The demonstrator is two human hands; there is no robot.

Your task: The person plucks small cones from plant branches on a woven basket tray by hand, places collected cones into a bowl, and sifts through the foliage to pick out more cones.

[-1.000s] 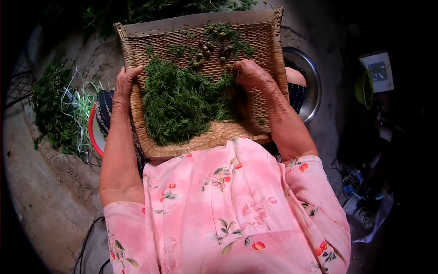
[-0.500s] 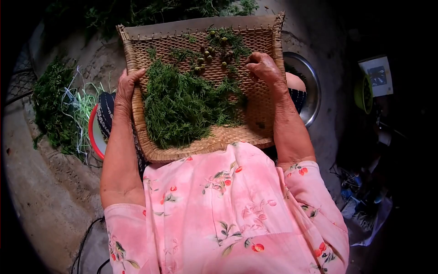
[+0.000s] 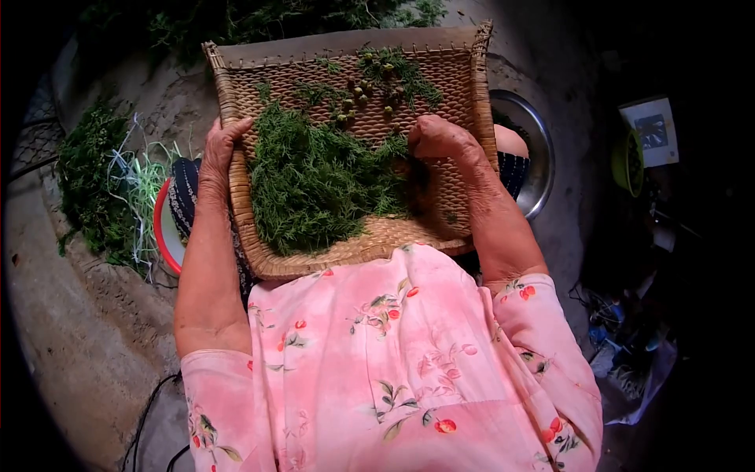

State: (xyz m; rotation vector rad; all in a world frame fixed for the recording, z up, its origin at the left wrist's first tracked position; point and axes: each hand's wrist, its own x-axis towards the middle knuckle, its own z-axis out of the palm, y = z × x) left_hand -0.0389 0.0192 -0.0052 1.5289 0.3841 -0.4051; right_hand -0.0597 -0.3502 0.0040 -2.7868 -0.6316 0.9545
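A woven wicker scoop basket point(image 3: 393, 230) rests across the lap. My left hand point(image 3: 215, 153) is closed around its left rim, thumb on the inner side. Feathery green conifer sprigs point(image 3: 314, 185) lie heaped in the left and middle of the basket. Small round green cones point(image 3: 360, 93) and a few loose sprigs are scattered towards the far edge. Over the weave, at the right side of the heap, my right hand point(image 3: 444, 140) has its fingers curled together; whatever they hold, if anything, is hidden beneath the hand.
A metal basin point(image 3: 544, 157) stands right of the basket, a red-rimmed bowl point(image 3: 163, 236) to the left. More greenery point(image 3: 90, 173) and pale plastic strings point(image 3: 145, 185) lie on the floor. Far right are a green bowl point(image 3: 627, 165) and a printed white box point(image 3: 659, 134).
My right hand has moved left and slightly nearer me, from the basket's right side to the edge of the heap. My left hand has stayed on the rim.
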